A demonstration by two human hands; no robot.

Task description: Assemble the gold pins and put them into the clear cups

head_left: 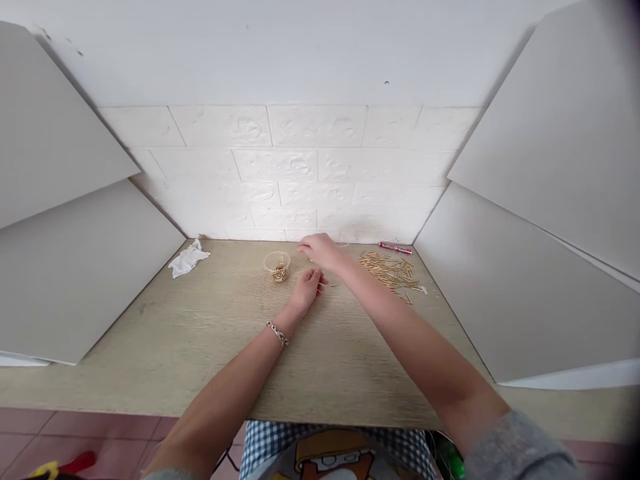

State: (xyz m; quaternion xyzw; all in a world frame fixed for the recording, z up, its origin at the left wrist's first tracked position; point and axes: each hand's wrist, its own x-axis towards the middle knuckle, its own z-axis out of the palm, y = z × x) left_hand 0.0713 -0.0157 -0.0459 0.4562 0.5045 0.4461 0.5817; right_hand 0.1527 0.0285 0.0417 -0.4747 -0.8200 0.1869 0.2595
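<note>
My left hand (306,291) rests low over the table just right of a small clear round tub (269,273), its fingers curled together. Whatever they hold, if anything, is too small to make out. Higher up, my right hand (323,252) reaches across from the right, fingertips pinched and pointing left toward the tub's rim; what is between them does not show. Inside the tub lies a small heap of gold-coloured pieces (280,273). A pile of thin gold-coloured sticks (383,268) spreads over the table to the right of my hands, partly behind my right forearm.
A crumpled white tissue (189,259) lies at the back left of the wooden table (200,353). Near the back right is a red pen-like tube (395,248). White panels (85,267) stand on both sides, and a white brick-patterned wall (295,167) closes the back.
</note>
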